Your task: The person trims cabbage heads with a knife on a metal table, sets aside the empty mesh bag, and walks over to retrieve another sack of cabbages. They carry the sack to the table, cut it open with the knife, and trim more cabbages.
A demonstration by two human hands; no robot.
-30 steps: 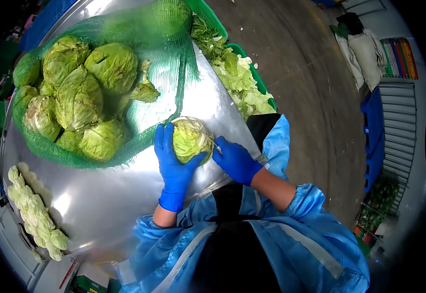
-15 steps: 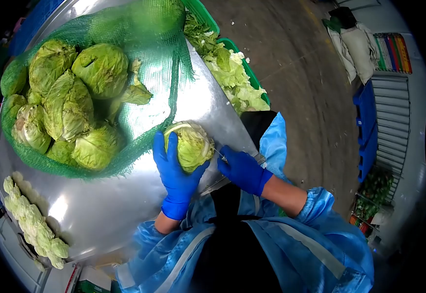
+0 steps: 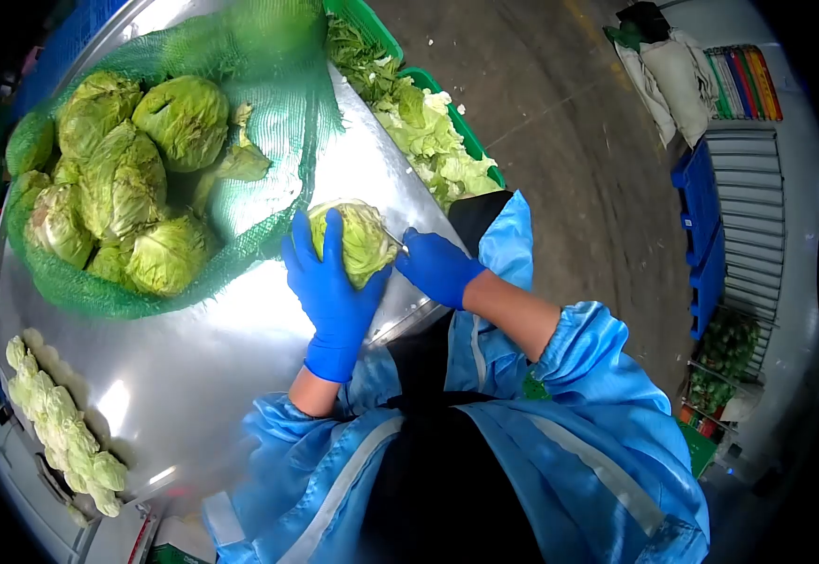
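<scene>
A green head of iceberg lettuce (image 3: 358, 246) rests at the table's front right. My left hand (image 3: 332, 299), in a blue glove, grips it with thumb and fingers spread around its near and left sides. My right hand (image 3: 439, 268), gloved too, is closed on a small knife (image 3: 392, 239); its thin blade meets the lettuce's right side, and the handle is mostly hidden in my fist. Left of my hands, several untrimmed lettuce heads (image 3: 123, 183) with browned outer leaves lie in an opened green mesh bag (image 3: 240, 246).
A row of paler lettuce heads (image 3: 63, 423) lines the left edge of the metal table (image 3: 212, 376). Beyond its right edge, green crates (image 3: 470, 141) hold loose leaves (image 3: 428, 141). Blue crates (image 3: 701, 235) and white sacks (image 3: 677, 80) stand across the floor.
Both hands and the lettuce appear slightly higher in the view, which has shifted a little. My right hand has come closer to the lettuce, and the knife blade now sits against its right side.
</scene>
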